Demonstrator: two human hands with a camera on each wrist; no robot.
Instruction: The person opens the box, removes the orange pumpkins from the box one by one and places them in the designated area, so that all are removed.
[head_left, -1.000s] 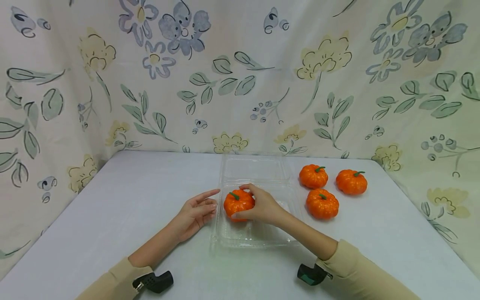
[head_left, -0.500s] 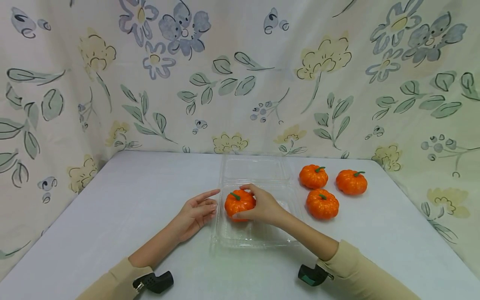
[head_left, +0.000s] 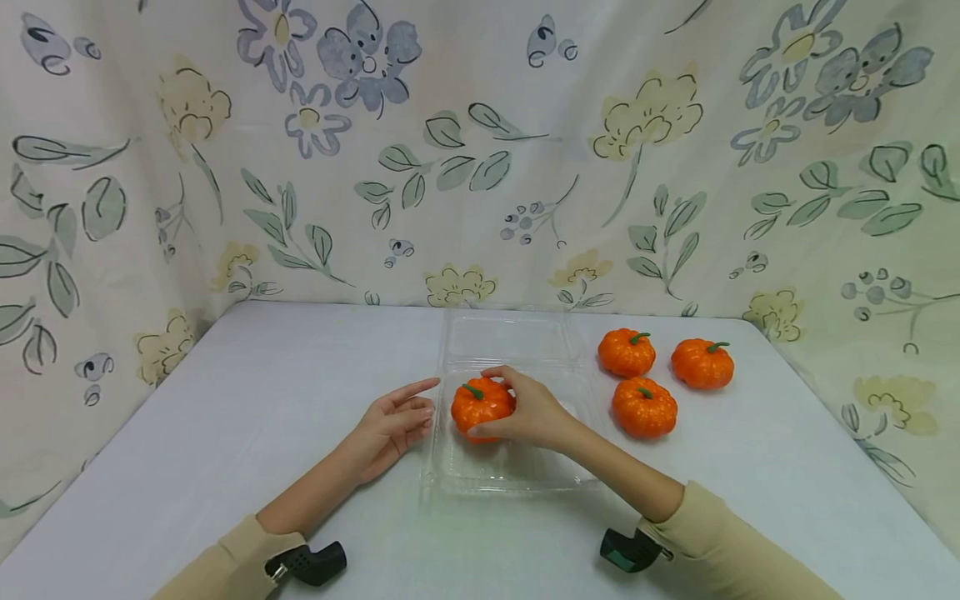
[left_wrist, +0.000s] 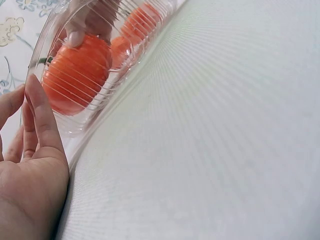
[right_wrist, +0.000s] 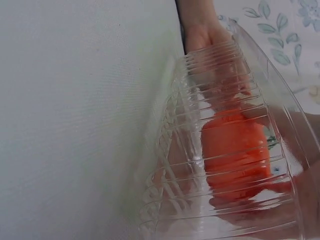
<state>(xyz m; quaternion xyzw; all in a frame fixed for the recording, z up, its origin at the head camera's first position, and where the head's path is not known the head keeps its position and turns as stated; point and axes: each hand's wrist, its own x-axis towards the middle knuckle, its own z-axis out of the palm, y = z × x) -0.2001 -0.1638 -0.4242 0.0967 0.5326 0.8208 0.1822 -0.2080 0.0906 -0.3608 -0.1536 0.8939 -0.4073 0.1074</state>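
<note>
An orange toy pumpkin (head_left: 480, 410) with a green stem is inside the left part of a clear plastic clamshell box (head_left: 517, 482). My right hand (head_left: 536, 414) grips it from the right, thumb on the near side and fingers on the far side. In the right wrist view the pumpkin (right_wrist: 235, 155) shows through the box's ribbed wall. My left hand (head_left: 393, 433) is at the box's left side, index finger extended and fingertips right at the rim. The left wrist view shows those fingertips against the clear edge, with the pumpkin (left_wrist: 77, 75) just behind the wall.
The box's lid (head_left: 510, 337) lies folded back behind it. To the right on the white table (head_left: 247, 400) sit three more pumpkins: one nearest (head_left: 645, 408), one behind it (head_left: 627, 352) and one farther right (head_left: 702, 364). A floral curtain (head_left: 480, 150) hangs behind.
My right hand and the pumpkin it holds have shifted slightly to the right within the box. The left hand has stayed in place.
</note>
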